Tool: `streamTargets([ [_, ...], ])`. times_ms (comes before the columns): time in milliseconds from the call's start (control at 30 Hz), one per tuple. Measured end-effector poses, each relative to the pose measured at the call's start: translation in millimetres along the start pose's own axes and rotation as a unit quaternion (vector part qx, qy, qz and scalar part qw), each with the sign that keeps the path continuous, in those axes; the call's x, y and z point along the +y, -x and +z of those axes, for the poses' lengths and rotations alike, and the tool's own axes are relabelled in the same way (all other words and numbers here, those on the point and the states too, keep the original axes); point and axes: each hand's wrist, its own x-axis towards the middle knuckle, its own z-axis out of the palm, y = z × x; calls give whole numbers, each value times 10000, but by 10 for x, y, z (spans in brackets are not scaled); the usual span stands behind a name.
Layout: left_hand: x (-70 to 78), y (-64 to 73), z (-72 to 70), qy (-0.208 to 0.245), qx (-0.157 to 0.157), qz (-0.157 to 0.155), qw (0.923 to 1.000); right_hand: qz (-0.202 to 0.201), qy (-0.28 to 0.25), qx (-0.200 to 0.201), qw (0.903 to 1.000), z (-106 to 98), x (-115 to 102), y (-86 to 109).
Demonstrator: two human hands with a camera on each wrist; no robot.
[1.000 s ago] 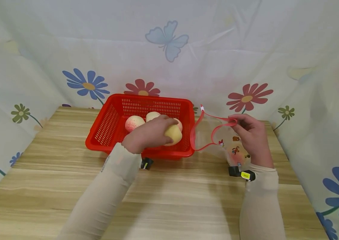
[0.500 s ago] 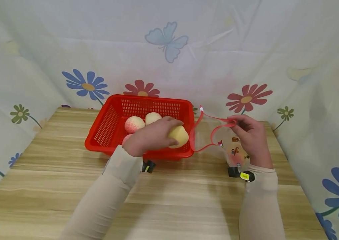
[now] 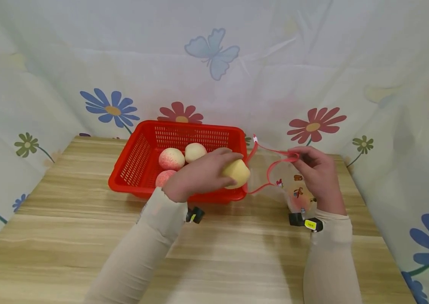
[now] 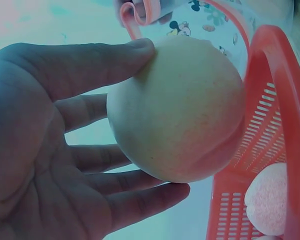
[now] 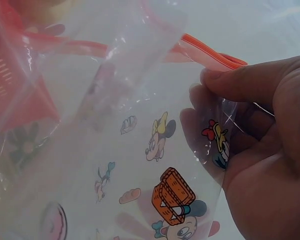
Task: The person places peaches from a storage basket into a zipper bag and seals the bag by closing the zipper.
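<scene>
My left hand [image 3: 204, 173] grips a pale yellow peach [image 3: 237, 173] over the right rim of the red basket [image 3: 123, 188]. In the left wrist view the thumb and fingers hold the peach [image 4: 180, 110] from one side, its pink flush and crease facing away from the palm. To the right, my right hand [image 3: 318, 179] pinches the red-edged mouth of a clear zip bag [image 5: 140, 155] printed with cartoon figures. The mouth gapes toward the basket, and a pinkish round shape shows through the bag's lower part.
Several pink-and-cream peaches [image 3: 171, 159] lie in the basket's left and middle. A white zip slider [image 3: 255, 139] sits at the bag mouth's far corner. The wooden table [image 3: 214, 253] meets a flower-printed cloth [image 3: 153, 80] at the back and sides.
My left hand has carried the peach to the right, from inside the basket to its right rim beside the bag's mouth. The right hand and the bag stay in place.
</scene>
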Motion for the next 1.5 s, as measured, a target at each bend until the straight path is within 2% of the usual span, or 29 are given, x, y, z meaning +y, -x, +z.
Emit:
streamTargets([
  [133, 50, -25, -24, -10, 191, 252, 9995, -74, -22, 78, 9999, -15, -27, -31],
  [333, 88, -35, -35, -63, 267, 341, 9990, -55, -300, -30, 9995, 2, -37, -43],
  [600, 110, -65, 6, 55, 551, 583, 9968, -125, -163, -111, 9997, 18, -44, -63],
  [733, 137, -92, 58, 39, 496, 551, 9972, -23, -100, -179, 9998, 27, -43, -58],
  [967, 176, -141, 144, -95, 159, 476, 9987, 66, -183, -294, 9994, 61, -60, -33],
  [1167, 176, -163, 180, -304, 124, 445, 9985, 106, -259, -361, 9990, 82, -63, -8],
  [1267, 176, -171, 192, -209, 231, 444, 9985, 84, -238, -355, 9991, 88, -64, 0],
  [1500, 160, -191, 228, -18, 900, 364, 9953, 2, -294, -388, 9988, 104, -43, 10],
])
